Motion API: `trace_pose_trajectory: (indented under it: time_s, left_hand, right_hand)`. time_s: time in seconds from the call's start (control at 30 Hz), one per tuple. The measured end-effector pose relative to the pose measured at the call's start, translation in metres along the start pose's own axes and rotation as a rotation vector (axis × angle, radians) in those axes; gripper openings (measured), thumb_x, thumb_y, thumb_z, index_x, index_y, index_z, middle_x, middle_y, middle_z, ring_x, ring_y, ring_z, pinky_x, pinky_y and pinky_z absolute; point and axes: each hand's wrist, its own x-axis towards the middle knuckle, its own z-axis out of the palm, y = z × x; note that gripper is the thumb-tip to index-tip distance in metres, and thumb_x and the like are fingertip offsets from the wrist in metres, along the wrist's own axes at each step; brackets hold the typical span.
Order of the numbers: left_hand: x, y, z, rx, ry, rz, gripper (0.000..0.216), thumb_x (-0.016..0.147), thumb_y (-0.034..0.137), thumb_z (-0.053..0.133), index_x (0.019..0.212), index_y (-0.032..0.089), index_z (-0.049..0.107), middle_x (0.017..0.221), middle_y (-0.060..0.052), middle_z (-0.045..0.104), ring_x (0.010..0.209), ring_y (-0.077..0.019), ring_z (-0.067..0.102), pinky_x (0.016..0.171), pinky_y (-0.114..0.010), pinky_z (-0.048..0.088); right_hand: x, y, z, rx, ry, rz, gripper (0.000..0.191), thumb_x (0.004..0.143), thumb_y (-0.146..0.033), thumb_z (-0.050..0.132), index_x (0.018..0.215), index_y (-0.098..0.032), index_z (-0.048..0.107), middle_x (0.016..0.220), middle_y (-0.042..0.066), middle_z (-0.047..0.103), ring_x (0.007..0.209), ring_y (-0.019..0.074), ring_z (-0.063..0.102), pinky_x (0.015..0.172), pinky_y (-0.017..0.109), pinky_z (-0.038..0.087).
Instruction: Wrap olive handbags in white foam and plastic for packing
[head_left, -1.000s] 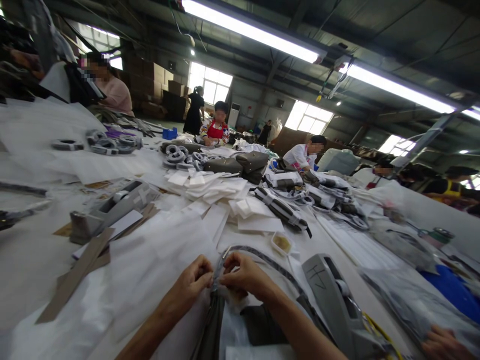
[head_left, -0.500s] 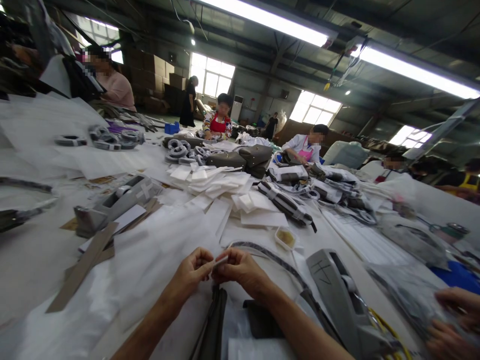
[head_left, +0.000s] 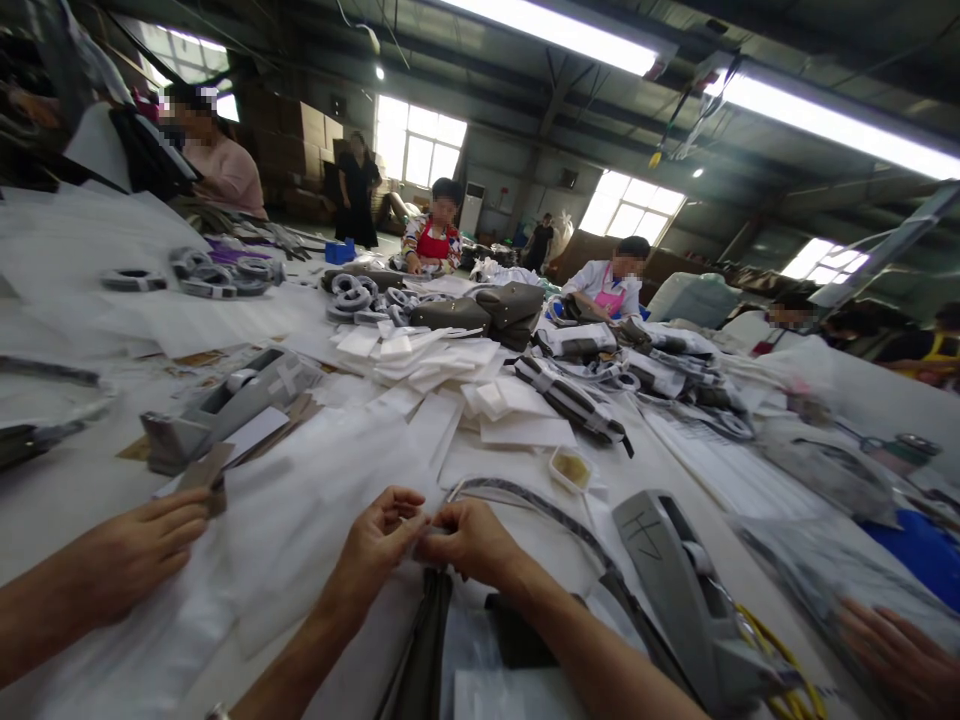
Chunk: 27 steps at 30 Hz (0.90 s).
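In the lower middle, my left hand point(head_left: 384, 540) and my right hand point(head_left: 476, 542) come together, fingertips pinched on a small white wrapping piece point(head_left: 433, 532). Their fingers mostly cover it. Just below them lies a dark olive bag point(head_left: 424, 640) with clear plastic and white sheeting over part of it. From the bag a wrapped handle point(head_left: 540, 495) arcs up behind my right hand. A grey tape dispenser point(head_left: 675, 575) marked with pen stands right of my right forearm. White foam sheets point(head_left: 330, 480) lie close to my left hand.
At left, another person's hand point(head_left: 150, 550) reaches to brown strips point(head_left: 206, 468); another hand point(head_left: 892, 640) rests on plastic at right. A second tape dispenser point(head_left: 232, 400), a small dish point(head_left: 570, 470), a pile of white pieces point(head_left: 420, 355) and wrapped bags point(head_left: 574, 400) cover the table.
Another person's hand has come in from the left onto the brown strips. The hand at right has moved lower. My hands stay together, the white piece now more covered by my fingers.
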Motion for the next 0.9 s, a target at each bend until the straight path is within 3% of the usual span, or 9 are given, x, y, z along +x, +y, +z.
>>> trace_pose_trajectory:
  time_s: [0.1, 0.27, 0.4, 0.6, 0.7, 0.8, 0.9]
  left_hand:
    - [-0.005, -0.002, 0.001, 0.133, 0.021, 0.147, 0.038, 0.072, 0.046, 0.070, 0.094, 0.016, 0.064, 0.075, 0.001, 0.060, 0.059, -0.0106, 0.051, 0.054, -0.021, 0.039]
    - [-0.012, 0.000, 0.000, 0.400, 0.031, 0.283, 0.022, 0.083, 0.037, 0.058, 0.091, 0.019, 0.068, 0.058, 0.005, 0.050, 0.052, -0.0112, 0.046, 0.052, -0.021, 0.037]
    - [-0.015, 0.002, 0.000, 0.540, -0.076, 0.572, 0.019, 0.087, 0.019, 0.047, 0.085, 0.021, 0.066, 0.078, 0.000, 0.065, 0.070, -0.0125, 0.063, 0.067, -0.021, 0.047]
    - [-0.021, 0.000, 0.002, 0.693, -0.172, 0.773, 0.025, 0.093, 0.015, 0.040, 0.092, 0.022, 0.064, 0.085, -0.001, 0.067, 0.075, -0.0119, 0.067, 0.069, -0.019, 0.049]
    - [-0.022, -0.001, 0.003, 0.631, -0.111, 0.663, 0.024, 0.094, 0.022, 0.041, 0.106, 0.023, 0.062, 0.087, -0.002, 0.069, 0.072, -0.0136, 0.068, 0.069, -0.022, 0.052]
    - [-0.020, 0.000, 0.002, 0.527, -0.005, 0.294, 0.039, 0.089, 0.036, 0.050, 0.125, 0.020, 0.052, 0.075, -0.001, 0.067, 0.054, -0.0157, 0.063, 0.050, -0.024, 0.050]
    - [-0.017, 0.004, 0.000, 0.404, -0.049, 0.008, 0.055, 0.083, 0.048, 0.058, 0.128, 0.018, 0.048, 0.066, 0.000, 0.065, 0.046, -0.0189, 0.060, 0.037, -0.025, 0.043]
  right_hand:
    - [-0.002, -0.007, 0.003, -0.065, 0.035, 0.017, 0.022, 0.070, -0.037, 0.069, 0.066, -0.017, 0.063, 0.050, -0.005, 0.049, 0.041, 0.0068, 0.041, 0.035, 0.017, 0.028]
    - [-0.005, -0.010, 0.004, -0.001, 0.073, 0.003, 0.021, 0.067, -0.035, 0.071, 0.074, -0.016, 0.064, 0.053, -0.005, 0.052, 0.040, 0.0071, 0.044, 0.033, 0.016, 0.031]
    - [-0.004, -0.002, 0.003, 0.137, 0.040, -0.047, 0.031, 0.062, -0.025, 0.072, 0.090, -0.017, 0.062, 0.055, -0.007, 0.057, 0.037, 0.0092, 0.047, 0.030, 0.017, 0.035]
    - [0.003, 0.007, 0.006, 0.162, 0.032, -0.012, 0.015, 0.071, -0.029, 0.062, 0.076, -0.015, 0.066, 0.051, -0.005, 0.056, 0.035, 0.0084, 0.046, 0.029, 0.018, 0.035]
    - [0.003, 0.006, 0.003, 0.263, 0.016, 0.063, 0.022, 0.068, -0.035, 0.067, 0.077, -0.015, 0.063, 0.051, -0.005, 0.058, 0.036, 0.0092, 0.049, 0.033, 0.019, 0.040]
    - [0.001, 0.006, -0.002, 0.389, -0.010, 0.081, 0.037, 0.064, -0.045, 0.074, 0.079, -0.017, 0.057, 0.051, -0.005, 0.059, 0.039, 0.0107, 0.053, 0.038, 0.021, 0.045]
    - [-0.001, 0.006, -0.005, 0.487, -0.041, 0.064, 0.050, 0.060, -0.055, 0.079, 0.079, -0.017, 0.053, 0.050, -0.004, 0.059, 0.044, 0.0121, 0.056, 0.043, 0.023, 0.048]
